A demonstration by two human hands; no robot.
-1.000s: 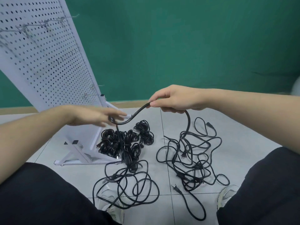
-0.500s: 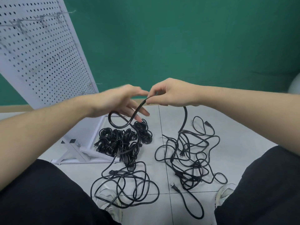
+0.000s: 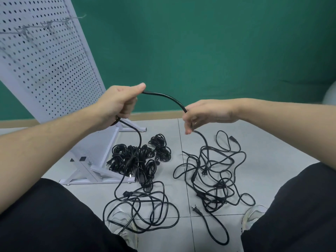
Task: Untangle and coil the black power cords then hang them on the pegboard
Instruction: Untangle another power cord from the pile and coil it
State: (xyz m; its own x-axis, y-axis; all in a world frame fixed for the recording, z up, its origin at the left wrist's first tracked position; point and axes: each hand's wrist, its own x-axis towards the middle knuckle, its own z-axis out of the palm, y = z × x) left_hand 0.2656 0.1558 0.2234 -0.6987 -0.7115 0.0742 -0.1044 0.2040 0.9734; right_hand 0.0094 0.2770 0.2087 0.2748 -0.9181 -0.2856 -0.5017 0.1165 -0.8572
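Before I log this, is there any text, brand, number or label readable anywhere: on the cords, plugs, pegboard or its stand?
None: no readable text in the head view.
Pegboard: only holes and wire hooks, no lettering.
Stand: a small dark patch, too small to tell whether it is a label.
Held cord, between the left hand and the right hand: no print visible.
Loose plug on the floor: too small to read any marking.

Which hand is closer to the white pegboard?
The left hand: it sits right in front of the pegboard's lower edge. The right hand is farther off to its right. Both hold one cord.
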